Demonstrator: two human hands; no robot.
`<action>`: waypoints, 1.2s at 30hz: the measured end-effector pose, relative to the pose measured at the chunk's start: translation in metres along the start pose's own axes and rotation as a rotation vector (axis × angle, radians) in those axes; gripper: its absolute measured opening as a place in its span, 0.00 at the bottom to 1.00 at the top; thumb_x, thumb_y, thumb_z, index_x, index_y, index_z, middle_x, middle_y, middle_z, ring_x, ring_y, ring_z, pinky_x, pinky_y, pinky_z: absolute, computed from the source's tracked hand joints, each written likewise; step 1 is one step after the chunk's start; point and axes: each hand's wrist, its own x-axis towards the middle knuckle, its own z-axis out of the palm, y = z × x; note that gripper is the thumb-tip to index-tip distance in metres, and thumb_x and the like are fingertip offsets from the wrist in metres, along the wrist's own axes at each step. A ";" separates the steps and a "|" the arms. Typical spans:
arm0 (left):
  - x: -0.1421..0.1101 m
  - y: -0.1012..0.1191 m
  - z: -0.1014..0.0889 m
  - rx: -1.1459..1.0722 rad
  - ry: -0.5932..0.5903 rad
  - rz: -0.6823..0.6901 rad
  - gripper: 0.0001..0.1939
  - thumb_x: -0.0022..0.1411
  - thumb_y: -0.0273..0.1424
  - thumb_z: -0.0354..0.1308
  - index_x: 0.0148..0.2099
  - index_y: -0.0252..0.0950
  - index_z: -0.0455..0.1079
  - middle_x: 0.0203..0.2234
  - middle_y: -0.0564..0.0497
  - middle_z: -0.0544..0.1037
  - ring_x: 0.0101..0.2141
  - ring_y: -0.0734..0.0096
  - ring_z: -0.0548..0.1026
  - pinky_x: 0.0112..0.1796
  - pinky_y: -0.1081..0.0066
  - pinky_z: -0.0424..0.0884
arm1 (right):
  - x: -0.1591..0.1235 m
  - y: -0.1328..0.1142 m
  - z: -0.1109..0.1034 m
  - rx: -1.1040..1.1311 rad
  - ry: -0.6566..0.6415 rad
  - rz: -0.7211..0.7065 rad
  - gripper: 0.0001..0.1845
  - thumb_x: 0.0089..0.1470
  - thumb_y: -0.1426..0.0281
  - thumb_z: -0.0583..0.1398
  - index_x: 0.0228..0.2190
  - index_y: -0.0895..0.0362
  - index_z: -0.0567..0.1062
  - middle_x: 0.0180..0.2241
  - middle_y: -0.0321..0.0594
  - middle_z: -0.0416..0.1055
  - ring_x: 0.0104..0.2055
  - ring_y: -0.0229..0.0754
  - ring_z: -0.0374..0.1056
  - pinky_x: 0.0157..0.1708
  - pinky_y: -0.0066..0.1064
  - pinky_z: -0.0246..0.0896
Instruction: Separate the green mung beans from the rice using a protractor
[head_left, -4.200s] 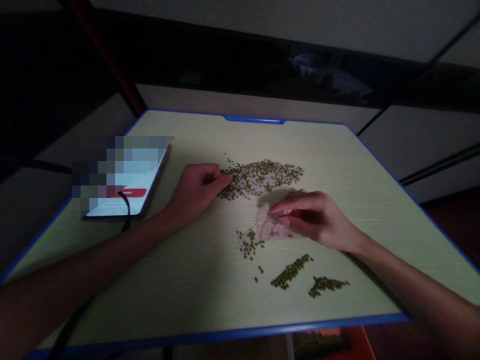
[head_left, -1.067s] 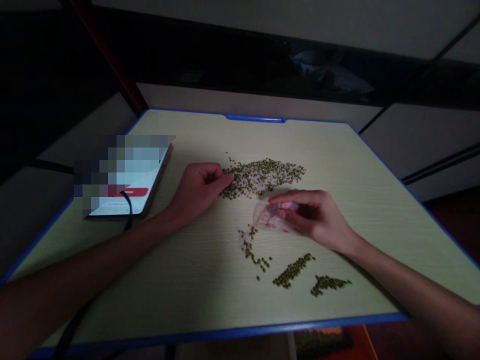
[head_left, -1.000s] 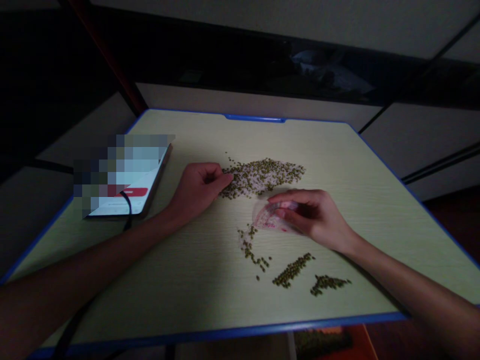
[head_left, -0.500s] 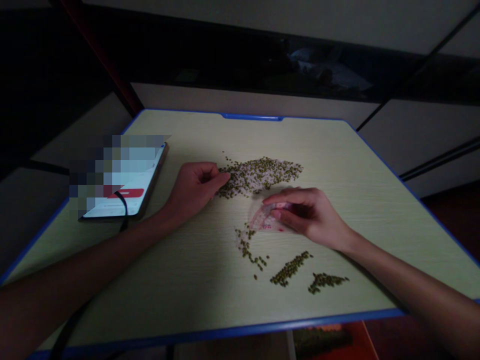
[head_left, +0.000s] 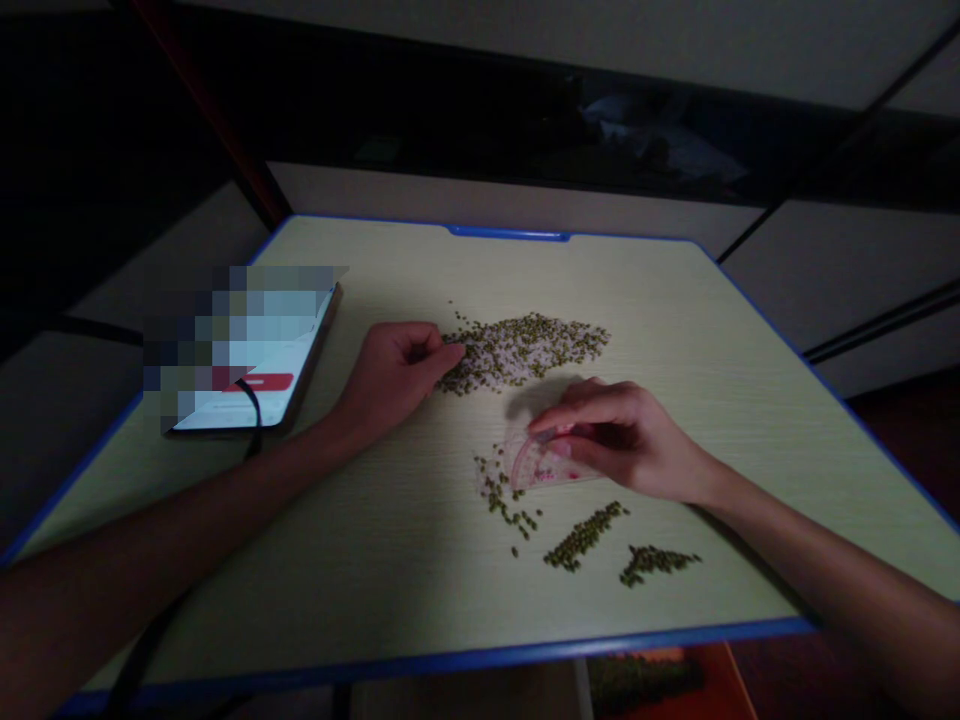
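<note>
My right hand (head_left: 626, 440) grips a see-through pinkish protractor (head_left: 551, 468) between thumb and fingers, its curved edge turned left. That edge lies beside a small scatter of green beans and white grains (head_left: 499, 490). At the left end of a large pile of mixed green beans and white grains (head_left: 532, 345), my left hand (head_left: 401, 375) is closed with thumb against fingers. What it holds, if anything, is hidden. Nearer the front edge lie a narrow row of green beans (head_left: 585, 537) and a smaller heap of green beans (head_left: 652, 563).
A tablet (head_left: 277, 385) with a lit screen lies at the left, a dark cord (head_left: 251, 405) crossing its corner. The pale table (head_left: 390, 570) has a blue rim. Below its front edge, an orange container (head_left: 724, 680) is partly visible. Cabinet panels stand behind.
My right hand has brought the protractor slightly down towards the small scatter. My left hand stays at the pile's end. The whole view has shifted a little.
</note>
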 end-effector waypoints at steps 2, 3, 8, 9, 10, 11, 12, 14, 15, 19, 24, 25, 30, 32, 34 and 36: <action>0.000 0.000 0.000 0.003 0.003 0.005 0.17 0.48 0.24 0.55 0.12 0.35 0.56 0.06 0.61 0.58 0.12 0.83 0.55 0.15 0.77 0.51 | 0.000 -0.001 -0.001 -0.001 -0.019 -0.048 0.09 0.49 0.76 0.59 0.33 0.60 0.78 0.24 0.39 0.70 0.25 0.35 0.62 0.22 0.28 0.54; 0.000 0.000 0.000 0.005 0.003 0.007 0.17 0.48 0.24 0.55 0.12 0.34 0.56 0.06 0.61 0.58 0.12 0.83 0.55 0.16 0.78 0.51 | 0.000 -0.001 -0.002 0.003 -0.027 -0.066 0.09 0.49 0.77 0.59 0.33 0.59 0.78 0.24 0.39 0.70 0.25 0.35 0.62 0.22 0.28 0.54; 0.000 0.000 0.000 0.014 0.001 -0.003 0.17 0.48 0.24 0.55 0.12 0.35 0.56 0.06 0.61 0.58 0.11 0.83 0.55 0.15 0.77 0.50 | 0.000 -0.002 -0.002 0.018 -0.059 -0.114 0.10 0.50 0.78 0.58 0.33 0.60 0.78 0.24 0.39 0.70 0.25 0.35 0.63 0.23 0.28 0.56; 0.000 0.000 0.000 0.016 0.000 -0.006 0.17 0.48 0.24 0.55 0.12 0.35 0.57 0.06 0.61 0.58 0.11 0.83 0.55 0.15 0.77 0.50 | 0.001 -0.003 -0.002 0.018 -0.063 -0.123 0.10 0.50 0.78 0.58 0.33 0.60 0.78 0.24 0.39 0.71 0.25 0.35 0.63 0.24 0.28 0.56; 0.000 0.000 0.000 0.017 0.001 -0.006 0.17 0.48 0.24 0.55 0.12 0.35 0.57 0.06 0.61 0.58 0.11 0.83 0.54 0.15 0.77 0.50 | 0.001 -0.004 -0.002 0.015 -0.067 -0.131 0.10 0.50 0.78 0.57 0.33 0.60 0.78 0.24 0.39 0.71 0.25 0.35 0.63 0.24 0.29 0.57; 0.000 0.000 0.000 0.019 0.002 -0.005 0.17 0.48 0.24 0.55 0.12 0.35 0.56 0.06 0.61 0.58 0.11 0.83 0.54 0.15 0.77 0.50 | 0.001 -0.004 -0.002 0.008 -0.070 -0.138 0.10 0.50 0.78 0.57 0.32 0.60 0.78 0.23 0.39 0.71 0.25 0.35 0.63 0.24 0.29 0.57; 0.000 0.000 0.000 0.021 0.004 -0.003 0.17 0.48 0.24 0.55 0.12 0.35 0.56 0.06 0.61 0.58 0.11 0.83 0.54 0.15 0.77 0.50 | 0.002 -0.005 -0.002 -0.001 -0.073 -0.143 0.10 0.50 0.78 0.57 0.32 0.59 0.78 0.23 0.39 0.71 0.25 0.35 0.63 0.24 0.29 0.57; 0.000 0.000 0.000 0.024 0.005 0.006 0.16 0.48 0.24 0.55 0.12 0.35 0.56 0.06 0.61 0.58 0.11 0.82 0.54 0.15 0.77 0.50 | 0.001 -0.006 -0.002 -0.011 -0.073 -0.138 0.10 0.49 0.78 0.57 0.32 0.59 0.78 0.22 0.38 0.70 0.24 0.35 0.63 0.24 0.29 0.57; 0.000 0.000 0.000 0.025 0.007 0.009 0.16 0.47 0.24 0.56 0.12 0.35 0.56 0.06 0.61 0.58 0.12 0.82 0.54 0.15 0.77 0.50 | 0.001 -0.006 -0.002 -0.013 -0.069 -0.129 0.10 0.49 0.78 0.57 0.32 0.59 0.78 0.23 0.38 0.71 0.24 0.35 0.63 0.23 0.28 0.57; 0.000 0.000 0.000 0.018 0.006 0.008 0.17 0.48 0.24 0.55 0.12 0.34 0.57 0.07 0.61 0.58 0.12 0.83 0.55 0.16 0.77 0.51 | -0.001 -0.005 0.000 -0.027 -0.032 -0.055 0.10 0.49 0.76 0.58 0.32 0.60 0.78 0.24 0.39 0.71 0.24 0.35 0.63 0.22 0.28 0.56; 0.000 -0.001 0.000 0.018 0.002 0.004 0.16 0.48 0.25 0.55 0.12 0.35 0.57 0.07 0.61 0.58 0.12 0.82 0.54 0.15 0.77 0.50 | 0.000 -0.005 0.003 -0.047 -0.014 -0.031 0.09 0.49 0.75 0.58 0.33 0.61 0.78 0.23 0.41 0.71 0.25 0.37 0.64 0.22 0.29 0.56; 0.000 -0.001 0.000 0.022 0.003 0.002 0.16 0.48 0.25 0.55 0.12 0.35 0.57 0.06 0.60 0.58 0.11 0.82 0.54 0.15 0.77 0.50 | 0.000 -0.006 0.004 -0.053 -0.013 -0.028 0.09 0.49 0.74 0.58 0.33 0.60 0.78 0.22 0.40 0.71 0.24 0.36 0.63 0.22 0.29 0.56; 0.000 0.000 0.000 0.027 0.004 -0.006 0.16 0.48 0.25 0.55 0.12 0.35 0.57 0.06 0.60 0.58 0.11 0.82 0.54 0.15 0.77 0.50 | 0.001 -0.008 0.006 -0.045 0.012 -0.011 0.10 0.49 0.75 0.58 0.33 0.60 0.78 0.23 0.39 0.72 0.20 0.33 0.60 0.18 0.26 0.53; 0.000 0.000 0.000 0.016 -0.003 -0.008 0.16 0.48 0.25 0.55 0.13 0.35 0.57 0.06 0.60 0.58 0.11 0.83 0.54 0.15 0.77 0.51 | 0.000 -0.008 0.006 -0.048 0.015 -0.016 0.10 0.48 0.76 0.58 0.33 0.61 0.78 0.22 0.39 0.72 0.21 0.33 0.60 0.18 0.26 0.54; 0.000 -0.001 0.000 0.005 -0.004 0.001 0.16 0.48 0.25 0.55 0.12 0.35 0.57 0.06 0.60 0.58 0.11 0.83 0.54 0.15 0.77 0.51 | 0.000 -0.007 0.007 -0.054 0.028 -0.023 0.11 0.48 0.76 0.57 0.33 0.61 0.78 0.22 0.39 0.72 0.21 0.33 0.60 0.18 0.26 0.54; 0.001 -0.002 0.000 0.001 -0.006 0.015 0.17 0.48 0.25 0.55 0.12 0.35 0.56 0.06 0.61 0.58 0.11 0.82 0.55 0.16 0.77 0.51 | 0.000 -0.007 0.007 -0.063 0.033 -0.033 0.11 0.49 0.76 0.57 0.33 0.61 0.78 0.23 0.39 0.73 0.21 0.34 0.61 0.19 0.27 0.55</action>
